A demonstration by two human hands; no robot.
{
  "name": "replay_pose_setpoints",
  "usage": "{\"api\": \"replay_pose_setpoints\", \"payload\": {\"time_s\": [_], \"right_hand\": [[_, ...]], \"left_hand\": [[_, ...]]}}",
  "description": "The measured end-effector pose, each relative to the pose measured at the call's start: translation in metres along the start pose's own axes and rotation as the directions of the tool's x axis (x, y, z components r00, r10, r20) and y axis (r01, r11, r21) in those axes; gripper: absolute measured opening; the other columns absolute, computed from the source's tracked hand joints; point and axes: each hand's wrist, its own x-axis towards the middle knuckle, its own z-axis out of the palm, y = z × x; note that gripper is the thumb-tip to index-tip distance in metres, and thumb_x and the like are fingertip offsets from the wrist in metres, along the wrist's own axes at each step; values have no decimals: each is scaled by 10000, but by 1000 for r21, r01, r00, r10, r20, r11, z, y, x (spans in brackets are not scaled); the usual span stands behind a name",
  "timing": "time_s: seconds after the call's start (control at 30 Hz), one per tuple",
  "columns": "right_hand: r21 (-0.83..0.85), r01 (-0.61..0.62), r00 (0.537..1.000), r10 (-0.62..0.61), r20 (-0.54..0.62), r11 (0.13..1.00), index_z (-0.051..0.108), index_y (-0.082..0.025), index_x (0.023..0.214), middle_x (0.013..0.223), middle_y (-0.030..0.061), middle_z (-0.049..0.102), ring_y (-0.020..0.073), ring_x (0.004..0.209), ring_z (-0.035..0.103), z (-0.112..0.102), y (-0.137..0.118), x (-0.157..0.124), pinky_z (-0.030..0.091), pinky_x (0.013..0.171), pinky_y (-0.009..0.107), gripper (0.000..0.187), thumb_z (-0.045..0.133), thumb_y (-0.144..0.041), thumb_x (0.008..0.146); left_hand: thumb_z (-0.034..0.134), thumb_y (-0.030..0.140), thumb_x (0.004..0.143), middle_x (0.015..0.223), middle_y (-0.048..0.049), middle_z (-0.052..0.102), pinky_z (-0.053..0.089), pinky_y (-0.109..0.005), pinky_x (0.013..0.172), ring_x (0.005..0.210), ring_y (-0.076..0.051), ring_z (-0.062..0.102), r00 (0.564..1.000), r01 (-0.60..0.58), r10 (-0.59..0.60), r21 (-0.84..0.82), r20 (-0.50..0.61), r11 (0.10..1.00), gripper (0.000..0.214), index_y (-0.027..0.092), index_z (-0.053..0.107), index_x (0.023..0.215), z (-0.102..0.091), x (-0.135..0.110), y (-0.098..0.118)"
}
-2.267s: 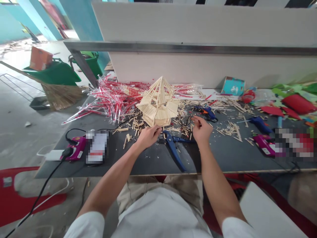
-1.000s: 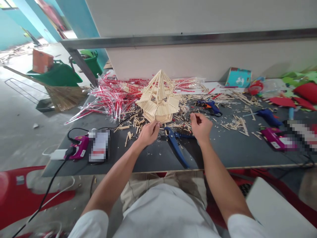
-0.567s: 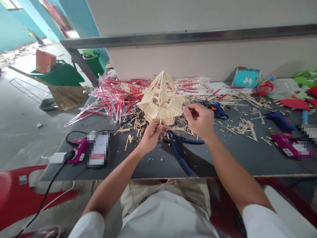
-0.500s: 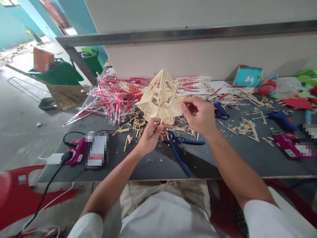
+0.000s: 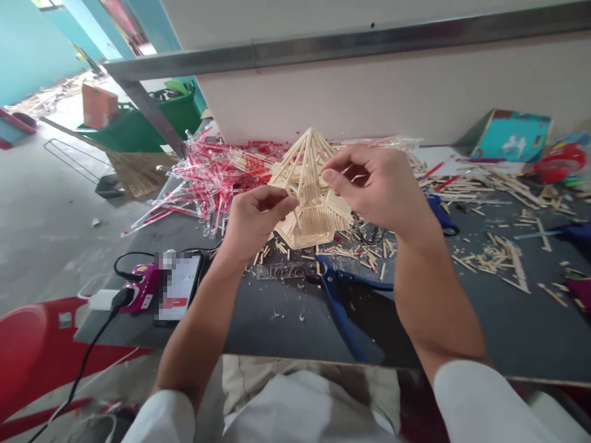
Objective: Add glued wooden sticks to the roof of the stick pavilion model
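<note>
My white shirt [image 5: 309,406] and beige trousers [image 5: 249,384] were closest to me, up against the edge of the dark tabletop [image 5: 268,326]. On it a blue hand cutter [image 5: 344,314] lay with its handles spread, one reaching toward me. Over to the left my phone [image 5: 184,286] lay beside a purple power strip [image 5: 146,286] with black plugs in it. A clear strip [image 5: 284,271] lay flat at the cutter's head.

Beyond these I had both hands raised at the stick model [image 5: 311,187], which stood upright in the middle of the table, its peaked top showing between them. My left hand [image 5: 256,221] had thumb and fingers pinched together at the model's near left side; I couldn't tell whether a stick was caught there. My right hand [image 5: 373,187] was curled, thumb and forefinger nearly meeting beside the peak, and I couldn't tell if anything was in them.

Short stick pieces [image 5: 494,261] were scattered to the right. Behind the model to the left lay a heap of red and clear plastic wrappers [image 5: 212,178]; far right, a teal box [image 5: 512,138] leaned near the pale panel [image 5: 286,117].
</note>
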Motion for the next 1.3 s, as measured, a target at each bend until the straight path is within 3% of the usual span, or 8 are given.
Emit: {"api": "replay_pose_setpoints", "payload": {"time_s": [0.1,0.2,0.33,0.5,0.8,1.0,1.13,1.3], "right_hand": [[-19,-8,999,8,42,1000,750,-185,900,753,-41,705,79,617,615,0,3,-3,488,592,241,79,720,-257,913],[-27,-14,997,16,73,1000,752,-189,892,755,-43,716,87,628,624,0,2,-4,481,604,253,43,731,-225,903],[-46,-30,994,35,104,998,750,-193,871,731,-45,709,91,625,625,0,-2,-5,457,610,259,54,738,-235,904],[-116,-118,974,138,181,986,766,-192,939,836,-5,751,110,681,649,-1,-15,-4,476,645,268,96,686,-243,926],[-174,-141,974,168,150,975,765,-205,976,829,7,753,135,673,650,2,-28,-6,486,628,290,113,673,-247,924],[-278,-136,991,129,-41,951,748,-198,953,782,22,733,124,638,616,-5,-18,-8,470,637,283,135,671,-308,943],[-224,-262,950,211,-229,939,730,-200,969,805,66,744,147,620,626,-12,-12,-4,469,603,307,176,623,-339,985],[-141,-317,927,275,-255,938,735,-203,991,863,76,768,145,579,629,-16,-5,1,457,549,307,187,559,-265,1003]], "left_hand": [[817,303,824,648,4,659,422,-222,497,547,-79,556,976,53,-72,93,207,994,127,183,782,799,-3,12,2],[832,330,817,617,-14,676,405,-225,465,523,-101,577,945,39,-99,195,311,980,152,183,810,786,-7,18,3],[830,361,811,574,-25,682,385,-215,420,473,-113,590,951,56,-141,293,277,955,193,174,816,764,-11,19,5],[787,331,827,654,-20,698,455,-197,470,516,-108,650,928,151,-233,278,290,949,186,150,764,791,-6,12,19],[688,293,897,746,-2,685,472,-181,478,542,-77,638,948,120,-144,101,285,988,128,174,646,875,5,10,24],[713,323,880,716,-15,689,467,-200,546,646,-100,654,959,43,-101,218,263,975,177,157,674,833,-1,15,19],[701,306,887,769,-24,711,455,-213,583,711,-107,652,952,-17,-80,315,294,949,158,156,710,838,-6,18,22],[732,346,873,717,-3,709,451,-230,585,660,-108,626,937,18,-144,369,317,929,182,176,724,811,-10,20,23]]}}
